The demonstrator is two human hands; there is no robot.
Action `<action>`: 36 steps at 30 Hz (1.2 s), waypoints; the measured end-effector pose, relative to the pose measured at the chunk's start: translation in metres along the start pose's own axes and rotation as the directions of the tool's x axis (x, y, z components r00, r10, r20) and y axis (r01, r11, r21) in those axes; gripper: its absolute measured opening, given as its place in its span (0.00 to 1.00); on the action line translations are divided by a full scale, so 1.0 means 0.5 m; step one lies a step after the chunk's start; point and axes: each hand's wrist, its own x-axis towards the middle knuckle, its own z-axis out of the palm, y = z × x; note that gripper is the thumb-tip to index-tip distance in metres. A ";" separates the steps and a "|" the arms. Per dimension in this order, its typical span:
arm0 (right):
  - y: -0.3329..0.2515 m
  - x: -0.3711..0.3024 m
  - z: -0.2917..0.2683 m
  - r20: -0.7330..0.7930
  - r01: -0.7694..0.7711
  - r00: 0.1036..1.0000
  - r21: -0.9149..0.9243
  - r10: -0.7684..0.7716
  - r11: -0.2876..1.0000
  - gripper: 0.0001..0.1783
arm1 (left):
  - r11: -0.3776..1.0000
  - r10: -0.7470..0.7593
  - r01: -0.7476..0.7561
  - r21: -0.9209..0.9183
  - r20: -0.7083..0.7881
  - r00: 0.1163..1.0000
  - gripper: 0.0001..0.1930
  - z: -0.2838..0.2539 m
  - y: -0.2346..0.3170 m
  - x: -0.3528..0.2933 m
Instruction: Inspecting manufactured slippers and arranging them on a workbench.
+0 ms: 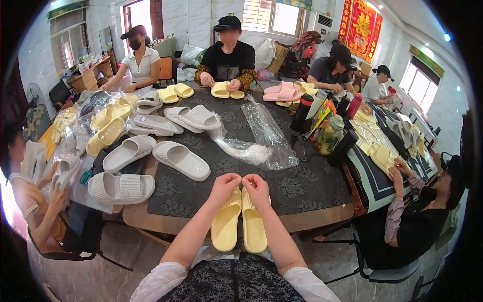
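A pair of pale yellow slide slippers, the left one (225, 227) and the right one (255, 230), lies side by side at the table's near edge, heels toward me. Over their toe ends my left hand (226, 187) and my right hand (255, 189) meet, fingertips pinched close together. Whatever is between the fingers is too small to make out. Just beyond them, a bundle of thin clear strands (246, 152) rests beside a clear plastic bag (269, 136). Grey slide slippers (181, 160) lie to the left of my hands.
The table has a dark patterned cloth (302, 183). More grey slippers (122, 187) and bagged yellow slippers (106, 136) crowd the left. Bottles and a glass jar (330, 135) stand at the right. Pink slippers (282, 91) lie farther back. Several people work around the tables, one seated close on each side.
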 end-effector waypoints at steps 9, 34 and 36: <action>0.022 0.002 0.000 -0.045 0.025 0.999 -0.001 -0.025 1.000 0.05 | 0.993 0.102 -0.099 0.065 -0.058 0.993 0.08 0.002 -0.009 0.007; 0.035 0.010 -0.007 -0.213 0.121 0.970 0.012 -0.115 0.993 0.04 | 0.991 0.099 -0.105 -0.087 -0.077 0.992 0.09 0.009 0.008 0.002; -0.019 0.004 -0.003 -0.258 0.213 0.941 -0.056 -0.221 0.975 0.04 | 0.985 0.079 -0.091 -0.147 -0.089 0.993 0.09 -0.007 0.006 0.003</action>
